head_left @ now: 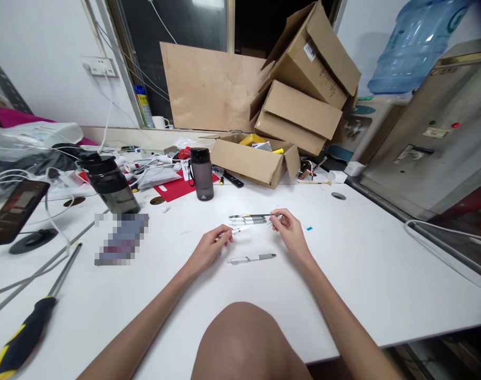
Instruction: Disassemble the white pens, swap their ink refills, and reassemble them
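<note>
Pinched in my left hand (214, 244) is a white pen part (239, 230) that points right, toward the other hand. My right hand (288, 230) has its fingers closed on a small white piece (270, 224), partly hidden by the fingertips. Between and just beyond the hands, several pens (248, 218) lie side by side on the white table (367, 264). Nearer to me, a white pen with a grey grip (251, 258) lies alone, touched by neither hand.
A dark bottle (202, 174) stands behind the pens, with an open cardboard box (248, 158) to its right. Another bottle (109, 182), a phone on a stand (17, 211) and a screwdriver (38, 316) are at left. My knee (244, 343) rises at the front edge.
</note>
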Demonstrator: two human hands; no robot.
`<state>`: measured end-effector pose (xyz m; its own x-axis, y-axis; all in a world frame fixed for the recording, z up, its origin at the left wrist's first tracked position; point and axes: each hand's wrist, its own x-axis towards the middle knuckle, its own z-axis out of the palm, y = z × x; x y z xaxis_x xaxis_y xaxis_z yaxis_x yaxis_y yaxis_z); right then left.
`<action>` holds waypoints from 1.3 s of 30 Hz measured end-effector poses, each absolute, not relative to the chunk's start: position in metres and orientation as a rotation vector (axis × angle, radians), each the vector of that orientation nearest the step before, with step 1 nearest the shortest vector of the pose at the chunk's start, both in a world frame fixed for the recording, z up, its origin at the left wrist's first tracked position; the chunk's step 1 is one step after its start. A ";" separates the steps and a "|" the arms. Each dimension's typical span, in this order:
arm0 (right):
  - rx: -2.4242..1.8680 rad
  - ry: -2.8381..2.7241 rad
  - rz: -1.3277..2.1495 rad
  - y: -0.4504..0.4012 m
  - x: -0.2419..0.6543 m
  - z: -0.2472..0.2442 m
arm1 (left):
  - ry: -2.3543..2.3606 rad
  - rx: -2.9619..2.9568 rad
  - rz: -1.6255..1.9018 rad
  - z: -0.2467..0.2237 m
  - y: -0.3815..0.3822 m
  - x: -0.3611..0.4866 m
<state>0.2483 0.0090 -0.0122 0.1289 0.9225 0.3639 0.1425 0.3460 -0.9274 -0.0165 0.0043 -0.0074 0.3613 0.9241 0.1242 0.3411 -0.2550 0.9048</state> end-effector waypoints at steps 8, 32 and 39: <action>-1.101 -1.314 0.783 0.006 0.245 -0.006 | 1.079 1.780 0.894 -0.008 0.004 -0.017; -1.089 -1.285 0.794 0.004 0.244 -0.003 | 1.053 1.757 0.894 -0.009 0.004 -0.017; -1.184 -1.229 0.787 0.003 0.247 -0.001 | 1.048 1.758 0.885 -0.008 0.004 -0.016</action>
<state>0.2468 0.0027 -0.0013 0.2143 0.9360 0.2792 0.1382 0.2539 -0.9573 -0.0165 0.0035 -0.0081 0.3900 0.9112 0.1327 0.2833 -0.2558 0.9243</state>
